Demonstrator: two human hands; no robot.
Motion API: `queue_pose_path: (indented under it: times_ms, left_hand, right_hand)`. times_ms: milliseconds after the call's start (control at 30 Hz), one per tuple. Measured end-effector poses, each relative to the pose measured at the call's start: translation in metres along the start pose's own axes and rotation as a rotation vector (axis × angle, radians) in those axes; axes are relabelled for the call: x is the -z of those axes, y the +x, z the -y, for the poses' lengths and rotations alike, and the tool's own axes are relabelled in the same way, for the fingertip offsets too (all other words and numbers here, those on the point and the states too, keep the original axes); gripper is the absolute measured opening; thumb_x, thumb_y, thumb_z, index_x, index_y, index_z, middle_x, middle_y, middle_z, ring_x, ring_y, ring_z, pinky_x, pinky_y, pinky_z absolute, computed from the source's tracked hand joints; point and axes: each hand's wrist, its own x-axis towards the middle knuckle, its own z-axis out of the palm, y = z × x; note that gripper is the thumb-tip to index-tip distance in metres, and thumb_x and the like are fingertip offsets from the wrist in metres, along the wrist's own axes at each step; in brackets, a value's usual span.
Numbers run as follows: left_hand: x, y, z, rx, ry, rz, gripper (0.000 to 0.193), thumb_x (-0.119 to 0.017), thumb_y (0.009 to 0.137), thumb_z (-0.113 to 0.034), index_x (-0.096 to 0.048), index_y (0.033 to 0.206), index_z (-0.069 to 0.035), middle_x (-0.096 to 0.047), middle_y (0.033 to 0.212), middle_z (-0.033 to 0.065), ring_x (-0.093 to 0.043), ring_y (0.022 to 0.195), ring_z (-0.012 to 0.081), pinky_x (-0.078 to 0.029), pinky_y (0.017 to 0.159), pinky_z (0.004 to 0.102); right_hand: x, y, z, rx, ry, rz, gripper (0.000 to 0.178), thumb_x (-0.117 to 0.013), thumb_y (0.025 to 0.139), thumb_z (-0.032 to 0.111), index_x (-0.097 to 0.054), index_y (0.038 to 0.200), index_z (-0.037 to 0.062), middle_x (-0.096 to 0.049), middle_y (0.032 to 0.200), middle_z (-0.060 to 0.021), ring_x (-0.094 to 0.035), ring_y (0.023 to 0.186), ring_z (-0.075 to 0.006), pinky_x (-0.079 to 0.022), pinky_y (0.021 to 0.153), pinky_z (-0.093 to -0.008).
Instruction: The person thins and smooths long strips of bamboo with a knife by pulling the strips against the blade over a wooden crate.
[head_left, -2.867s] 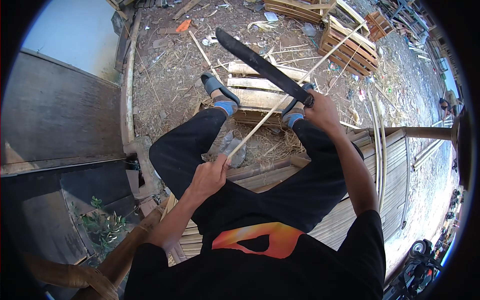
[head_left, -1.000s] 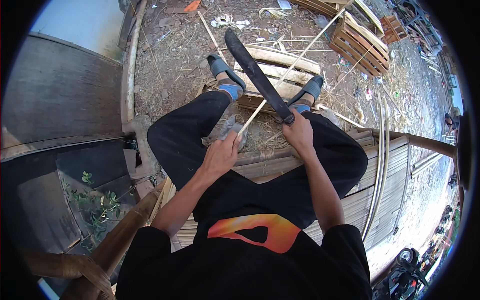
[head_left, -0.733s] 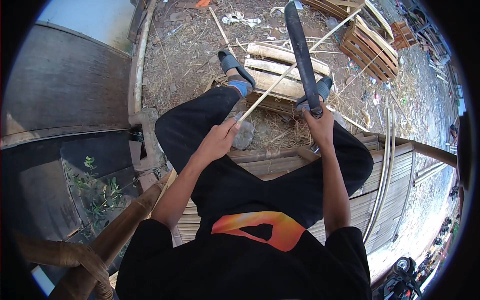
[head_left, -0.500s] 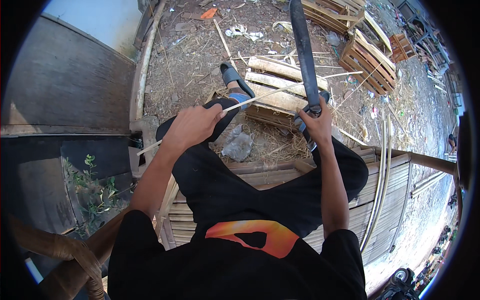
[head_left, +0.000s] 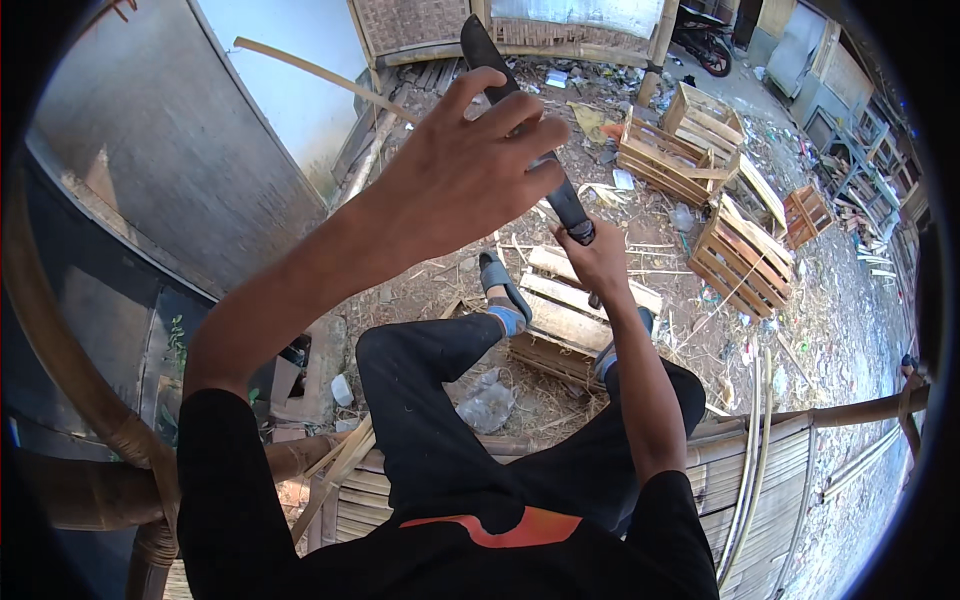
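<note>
My left hand (head_left: 470,150) is raised in front of me with its fingers spread apart. A thin pale bamboo strip (head_left: 320,75) slants up to the left from behind this hand; whether it still touches the hand is hidden. My right hand (head_left: 600,262) is closed round the handle of a machete, whose long dark blade (head_left: 568,203) points up and away to the left. Part of that blade passes behind my left fingers. Beneath my right hand, a slatted wooden crate (head_left: 565,312) lies between my feet.
I sit on a bamboo-slat bench (head_left: 745,470). Several wooden crates (head_left: 745,255) lie at the right, among straw and litter. A clear plastic bag (head_left: 487,402) is on the ground near my left leg. Long bamboo strips (head_left: 750,470) lean at the right; a grey panel (head_left: 185,140) stands left.
My left hand has risen up and away, its fingers opening from their grip on the strip. The strip has swung to the upper left. The machete now tilts leftward, and the view has tipped up.
</note>
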Motion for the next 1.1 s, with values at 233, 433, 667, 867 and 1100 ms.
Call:
queue_pose_path:
  times_ms: [233, 433, 667, 867, 1100]
  left_hand:
    - [-0.088, -0.034, -0.046, 0.295, -0.655, -0.213, 0.017, -0.074, 0.081, -0.013, -0.062, 0.093, -0.008, -0.062, 0.092, 0.0047, -0.060, 0.091, 0.0249, -0.045, 0.086, 0.0392]
    - [-0.171, -0.023, -0.151, 0.672, -1.330, 0.110, 0.076, -0.075, 0.084, -0.034, -0.038, 0.140, 0.001, -0.051, 0.128, 0.0226, -0.045, 0.128, 0.0383, -0.034, 0.108, 0.0478]
    - [-0.201, 0.020, -0.183, 0.755, -1.589, -0.191, 0.027, -0.048, 0.105, -0.028, -0.054, 0.097, -0.002, -0.042, 0.061, 0.0091, -0.038, 0.053, 0.0185, -0.034, 0.052, 0.0367]
    - [-0.232, 0.054, -0.150, 0.789, -1.502, -0.274, 0.032, -0.044, 0.107, -0.031, -0.052, 0.094, -0.004, -0.043, 0.064, 0.0014, -0.040, 0.058, 0.0113, -0.035, 0.054, 0.0309]
    - [-0.230, 0.122, -0.082, 0.678, -1.301, -0.094, 0.044, -0.040, 0.106, -0.043, -0.050, 0.089, -0.004, -0.044, 0.067, 0.0026, -0.041, 0.062, 0.0129, -0.038, 0.058, 0.0338]
  right_hand:
    - [0.026, 0.019, 0.023, 0.047, 0.343, -0.067, 0.031, -0.076, 0.085, 0.030, -0.064, 0.074, 0.0025, -0.054, 0.054, -0.0010, -0.051, 0.049, -0.0100, -0.039, 0.049, -0.0318]
    - [0.064, -0.005, 0.041, -0.067, 0.765, -0.106, 0.034, -0.076, 0.087, 0.025, -0.055, 0.067, 0.0082, -0.050, 0.053, 0.0025, -0.045, 0.043, -0.0063, -0.034, 0.041, -0.0238]
    - [0.099, -0.034, 0.016, -0.174, 0.866, -0.225, 0.029, -0.074, 0.089, 0.024, -0.064, 0.104, 0.0005, -0.044, 0.061, 0.0035, -0.042, 0.047, -0.0059, -0.034, 0.044, -0.0227]
    - [0.100, -0.081, -0.048, -0.200, 0.624, -0.502, 0.028, -0.061, 0.090, 0.010, -0.059, 0.114, -0.0020, -0.050, 0.063, 0.0008, -0.047, 0.051, -0.0059, -0.039, 0.045, -0.0223]
    - [0.059, -0.117, -0.110, -0.070, 0.279, -0.666, 0.024, -0.074, 0.087, 0.013, -0.057, 0.099, 0.0001, -0.053, 0.071, -0.0023, -0.048, 0.061, -0.0105, -0.040, 0.057, -0.0285]
